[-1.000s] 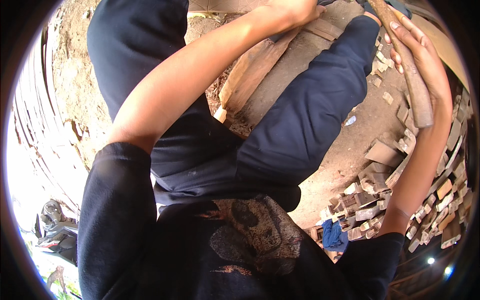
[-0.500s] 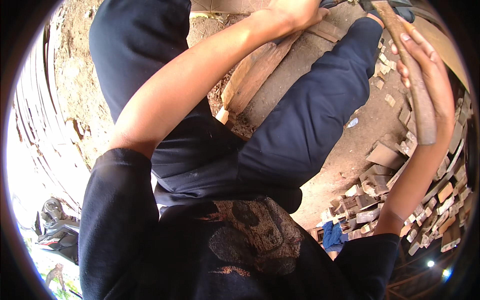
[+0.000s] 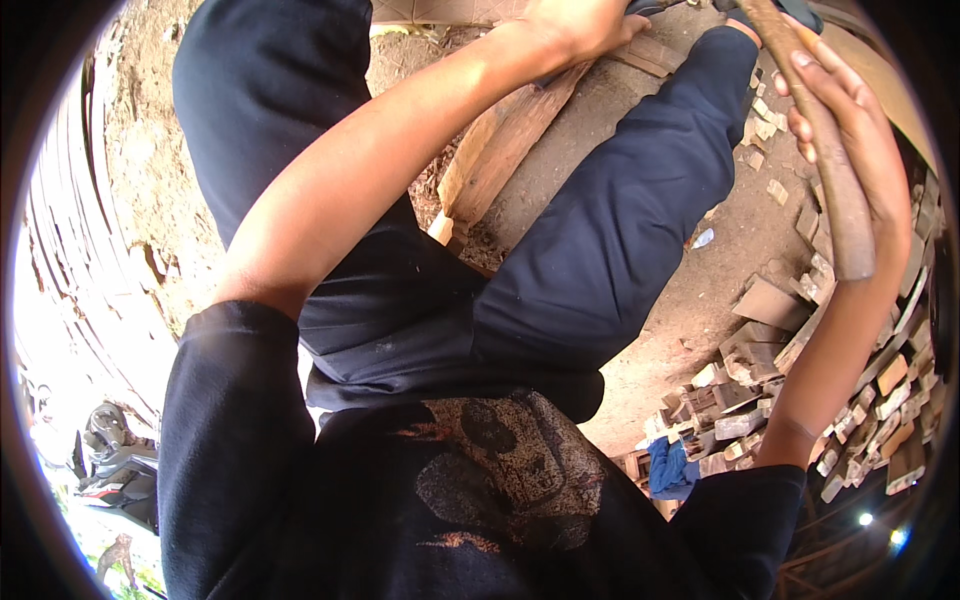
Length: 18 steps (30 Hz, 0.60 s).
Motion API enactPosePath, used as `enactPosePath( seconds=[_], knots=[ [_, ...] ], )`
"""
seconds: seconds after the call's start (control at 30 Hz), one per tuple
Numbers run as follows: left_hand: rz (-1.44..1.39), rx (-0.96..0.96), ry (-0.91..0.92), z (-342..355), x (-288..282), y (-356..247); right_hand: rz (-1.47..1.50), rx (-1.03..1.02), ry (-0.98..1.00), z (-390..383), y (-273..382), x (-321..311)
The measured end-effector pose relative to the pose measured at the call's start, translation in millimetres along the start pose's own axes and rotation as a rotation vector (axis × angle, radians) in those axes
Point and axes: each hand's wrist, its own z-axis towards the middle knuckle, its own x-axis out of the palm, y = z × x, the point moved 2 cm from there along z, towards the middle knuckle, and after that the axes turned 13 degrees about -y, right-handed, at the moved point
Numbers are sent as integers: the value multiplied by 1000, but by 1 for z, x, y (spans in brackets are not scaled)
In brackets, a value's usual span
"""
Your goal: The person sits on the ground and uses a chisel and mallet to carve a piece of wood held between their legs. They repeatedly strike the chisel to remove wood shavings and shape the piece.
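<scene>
My right hand (image 3: 845, 95) is wrapped round a long brown wooden handle (image 3: 838, 190), whose lower end lies along my wrist. The tool's head is beyond the upper edge, so its kind does not show. At the top, my left hand (image 3: 590, 22) is closed with curled fingers. A dark thing shows by its fingertips, and I cannot make out what it holds. Under my left forearm a thick, rough-hewn length of wood (image 3: 520, 145) slants between my legs, partly hidden by the arm.
Wood offcuts (image 3: 750, 360) lie heaped at the right, with a blue cloth (image 3: 672, 468) beside them. Small chips (image 3: 765, 125) are scattered on the dirt ground (image 3: 680, 310) near my right leg. A motorcycle (image 3: 118, 465) stands at the far left.
The wooden handle and my right hand have shifted slightly upward. My left hand has moved a little to the left; both grips look the same.
</scene>
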Motion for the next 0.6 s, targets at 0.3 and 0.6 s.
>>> enactPosePath(
  seconds=[0.3, 0.6],
  knots=[
    [-80, 8, 0, -2, -8, -6, 18, -90, -211, -9, -2, 7],
    [-41, 2, 7, -1, -6, -2, 72, -95, -147, -3, 1, -24]
  ],
)
